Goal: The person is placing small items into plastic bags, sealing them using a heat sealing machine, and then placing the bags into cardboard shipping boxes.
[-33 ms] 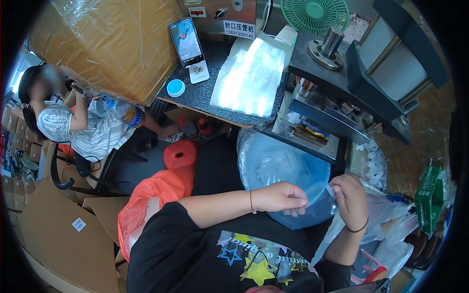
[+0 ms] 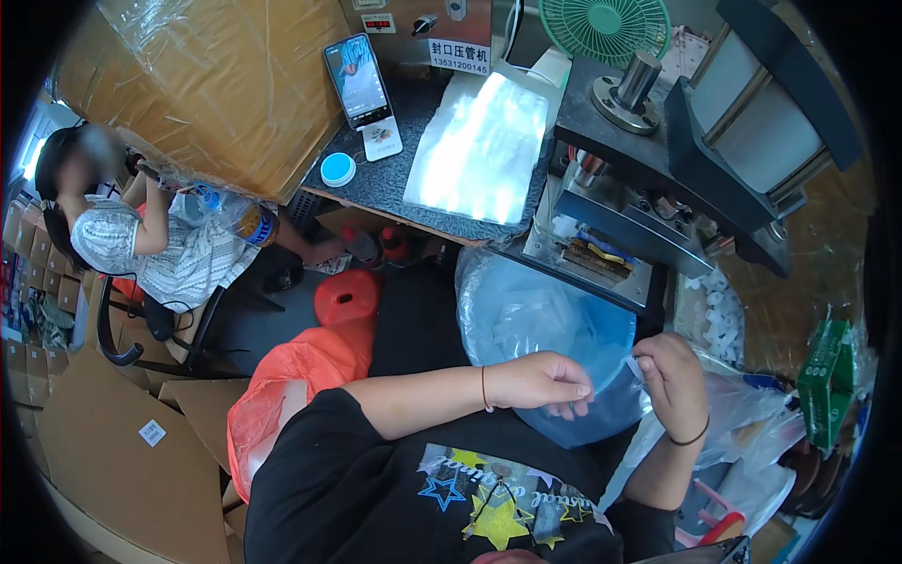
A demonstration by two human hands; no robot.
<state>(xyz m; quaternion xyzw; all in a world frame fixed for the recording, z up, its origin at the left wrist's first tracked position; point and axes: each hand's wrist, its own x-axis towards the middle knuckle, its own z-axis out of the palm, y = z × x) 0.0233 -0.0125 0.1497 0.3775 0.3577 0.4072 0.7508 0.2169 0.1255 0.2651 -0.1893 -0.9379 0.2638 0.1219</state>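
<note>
My left hand (image 2: 552,383) hangs over the near side of a blue tub lined with clear plastic (image 2: 615,324). Its fingers are curled together, and whatever they may hold is hidden. To its right, my right hand (image 2: 672,376) is closed at the tub's right rim. A small translucent plastic piece (image 2: 634,367) sticks out between its thumb and forefinger. Several clear, tube-like plastic pieces (image 2: 536,320) lie inside the tub. Above the tub's far edge stands a press machine (image 2: 629,226) with a metal bed.
On the dark worktop lie a shiny plastic sheet (image 2: 479,150), a propped phone (image 2: 357,80) and a blue-lidded jar (image 2: 338,169). A green fan (image 2: 606,28) stands behind. White pieces (image 2: 719,315) fill a container at right. A red stool (image 2: 346,296) and a seated person (image 2: 141,226) are at left.
</note>
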